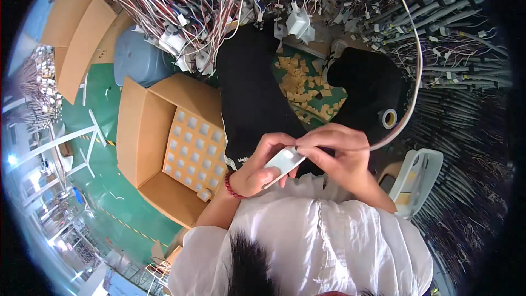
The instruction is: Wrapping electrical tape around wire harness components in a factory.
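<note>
My left hand is closed around a small white plastic housing, held tilted over my lap. At the housing's upper end, my right hand pinches the end of a pale cable. The fingers hide the cable's tip and where it meets the housing. From my right hand the cable arcs up to the bundles overhead. A red bead bracelet circles my left wrist.
An open cardboard box with rows of white pieces in a divider stands at left. Wire bundles hang ahead; grey cables fill the right. A tape roll lies on my right leg, near a white tray. Cardboard scraps litter the floor.
</note>
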`<state>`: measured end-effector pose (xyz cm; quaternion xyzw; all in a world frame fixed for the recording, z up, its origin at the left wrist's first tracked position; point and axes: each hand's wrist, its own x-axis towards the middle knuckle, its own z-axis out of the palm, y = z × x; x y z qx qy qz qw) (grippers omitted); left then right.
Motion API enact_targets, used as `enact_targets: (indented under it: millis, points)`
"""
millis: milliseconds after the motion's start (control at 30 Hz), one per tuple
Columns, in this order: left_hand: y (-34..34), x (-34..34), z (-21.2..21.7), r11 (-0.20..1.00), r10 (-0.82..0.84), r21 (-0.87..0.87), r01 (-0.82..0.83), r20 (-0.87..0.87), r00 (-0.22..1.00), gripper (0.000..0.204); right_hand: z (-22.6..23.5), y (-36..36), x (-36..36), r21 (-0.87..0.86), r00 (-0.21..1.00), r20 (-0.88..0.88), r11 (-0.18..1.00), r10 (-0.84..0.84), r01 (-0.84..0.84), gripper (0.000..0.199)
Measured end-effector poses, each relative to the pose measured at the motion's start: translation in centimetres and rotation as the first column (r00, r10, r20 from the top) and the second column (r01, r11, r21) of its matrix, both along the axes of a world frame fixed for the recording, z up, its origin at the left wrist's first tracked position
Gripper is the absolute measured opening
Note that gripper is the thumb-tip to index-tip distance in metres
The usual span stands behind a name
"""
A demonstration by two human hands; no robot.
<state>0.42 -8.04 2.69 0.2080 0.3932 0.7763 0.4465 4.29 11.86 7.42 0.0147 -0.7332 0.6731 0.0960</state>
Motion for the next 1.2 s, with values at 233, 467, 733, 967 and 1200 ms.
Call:
enact_targets:
  millis: [233,467,733,967,1200]
  points:
    - [1.3,-2.1,-1.5,0.999,-0.018,-0.045,0.03,0.237,0.971,0.025,-3.6,1.9,-0.6,-0.314,0.938,0.334,0.949,0.093,0.018,0.037]
    - [3.7,-2.1,-3.2,0.988,0.01,-0.138,0.07,0.51,0.86,0.05,-7.4,-1.1,-0.3,-0.281,0.865,0.444,0.879,-0.236,0.384,0.037]
    - [6.2,-0.5,0.3,0.612,-0.137,-0.181,-0.77,-0.983,0.122,0.013,-7.7,-0.1,-0.4,0.06,0.863,0.24,0.894,-0.444,0.443,0.028]
    - [7.7,-2.0,-1.7,0.527,-0.188,-0.121,-0.841,-0.982,0.023,0.014,-6.7,-1.1,-0.6,0.282,0.926,-0.038,0.885,-0.377,0.372,0.013]
    - [7.9,-2.4,-3.8,0.525,-0.028,-0.199,-0.827,-0.976,0.216,0.016,-6.9,-0.2,-0.5,0.337,0.966,0.04,0.913,-0.257,0.229,0.036]
